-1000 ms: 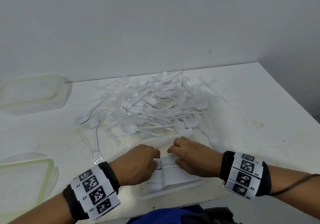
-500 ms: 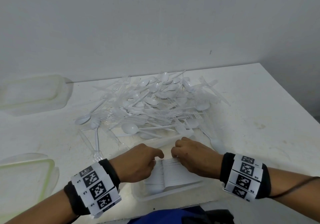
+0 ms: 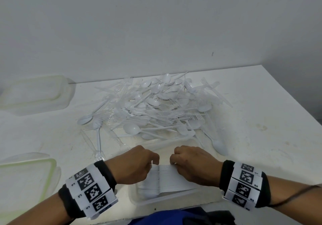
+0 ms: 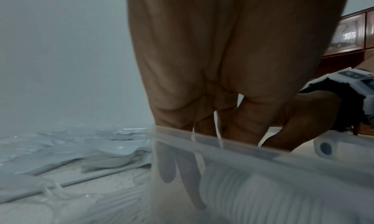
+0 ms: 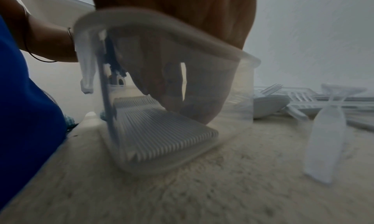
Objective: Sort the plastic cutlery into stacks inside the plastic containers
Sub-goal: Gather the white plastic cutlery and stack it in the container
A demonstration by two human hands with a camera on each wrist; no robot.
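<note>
Nested white spoon stack [image 3: 167,179], inside clear container [image 3: 139,201].
Gripped at both ends, left hand [image 3: 132,167] and right hand [image 3: 195,165] curled round; judged light, flexible, slippery.

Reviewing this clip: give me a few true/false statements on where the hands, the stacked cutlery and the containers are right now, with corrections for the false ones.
1. Both hands are at the row of stacked cutlery inside the clear container. True.
2. The left hand is lifting a spoon out of the loose pile. False: it is at the stack's left end, in the container.
3. The right hand has its fingers on the stack's right side. True.
4. The loose pile lies inside a container. False: it lies on the table, beyond the container.
5. A lid with a green rim lies to the left. True.
</note>
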